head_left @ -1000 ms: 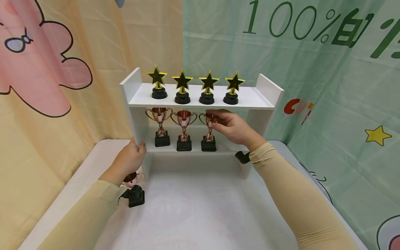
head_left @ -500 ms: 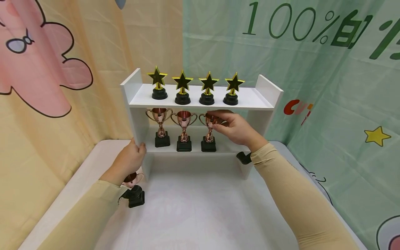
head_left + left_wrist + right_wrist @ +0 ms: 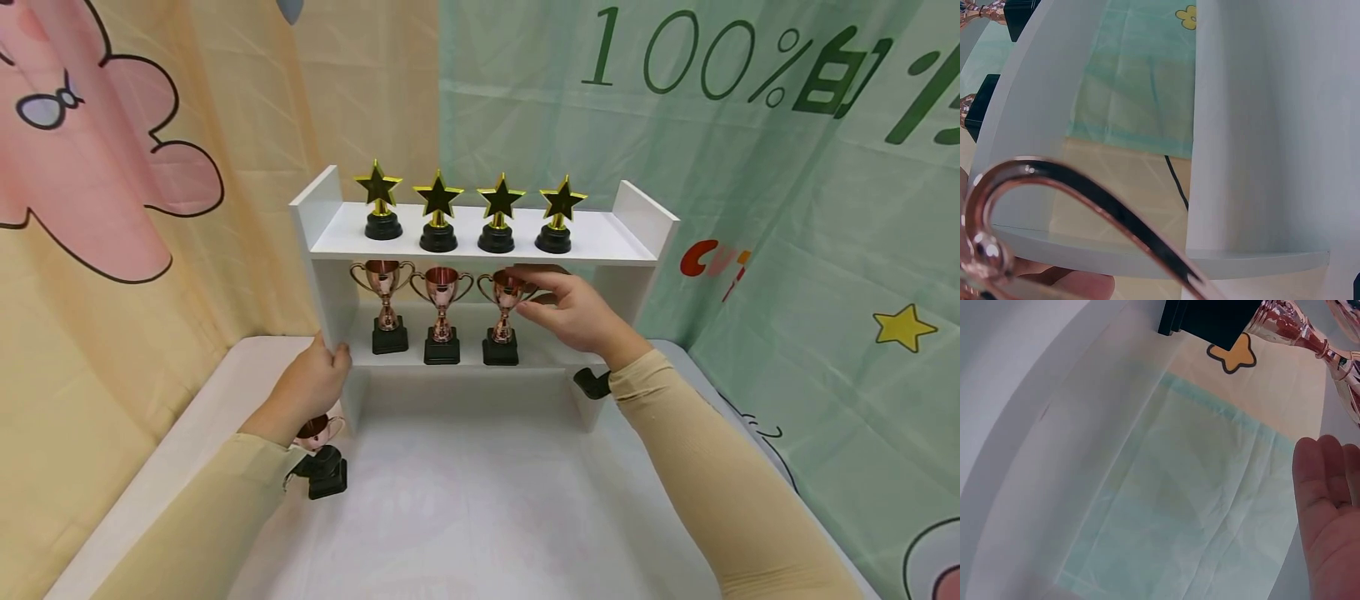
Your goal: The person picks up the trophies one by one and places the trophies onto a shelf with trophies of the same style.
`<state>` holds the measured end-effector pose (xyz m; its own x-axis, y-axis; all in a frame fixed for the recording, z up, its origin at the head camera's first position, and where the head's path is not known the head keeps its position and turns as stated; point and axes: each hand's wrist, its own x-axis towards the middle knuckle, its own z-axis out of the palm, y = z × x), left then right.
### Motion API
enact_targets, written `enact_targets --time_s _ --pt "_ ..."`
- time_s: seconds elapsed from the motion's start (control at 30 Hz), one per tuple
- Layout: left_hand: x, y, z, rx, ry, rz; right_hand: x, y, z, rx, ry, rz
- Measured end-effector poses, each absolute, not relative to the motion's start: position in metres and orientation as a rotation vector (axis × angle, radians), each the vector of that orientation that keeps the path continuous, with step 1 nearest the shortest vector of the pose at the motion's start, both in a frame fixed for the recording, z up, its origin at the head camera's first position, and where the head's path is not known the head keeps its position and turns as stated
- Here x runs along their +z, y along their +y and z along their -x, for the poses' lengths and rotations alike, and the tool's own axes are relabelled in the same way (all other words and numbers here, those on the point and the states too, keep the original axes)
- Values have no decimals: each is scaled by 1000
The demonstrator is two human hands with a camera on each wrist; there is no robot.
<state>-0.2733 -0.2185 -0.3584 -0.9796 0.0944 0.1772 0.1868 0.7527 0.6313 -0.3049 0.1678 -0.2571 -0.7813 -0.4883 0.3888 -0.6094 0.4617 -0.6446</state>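
Note:
My right hand [image 3: 576,315] is beside the right-hand one of three rose-gold trophy cups on the middle shelf, its fingers loosely bent. That trophy cup [image 3: 501,325] stands upright on its black base. In the right wrist view, the fingers [image 3: 1312,472] lie apart from the cup's stem and bowl. To its left stand the middle trophy cup [image 3: 442,321] and the left trophy cup [image 3: 387,321]. My left hand [image 3: 309,379] grips the left side panel of the white shelf unit [image 3: 480,257]. Another trophy cup [image 3: 327,477] sits on the table, partly hidden by my left wrist.
Several gold star trophies [image 3: 438,204] on black bases line the top shelf. The shelf unit stands on a white-covered table [image 3: 465,500]. Printed curtains [image 3: 810,208] hang behind and at both sides. In the left wrist view, a cup handle [image 3: 1085,190] crosses the foreground.
My right hand has let go of the right-hand trophy cup and moved slightly right, uncovering more of its bowl. The left hand keeps its place on the shelf's side panel.

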Motion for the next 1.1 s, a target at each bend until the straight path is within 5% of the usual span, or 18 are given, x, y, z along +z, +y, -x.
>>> enact_targets --time_s 0.63,1.1 --pt "-358 -219 273 -1045 -2826 235 -262 194 272 1068 -2564 -756" --pt "-358 -219 274 -1031 -2834 246 -296 228 246 1024 -2000 -622"
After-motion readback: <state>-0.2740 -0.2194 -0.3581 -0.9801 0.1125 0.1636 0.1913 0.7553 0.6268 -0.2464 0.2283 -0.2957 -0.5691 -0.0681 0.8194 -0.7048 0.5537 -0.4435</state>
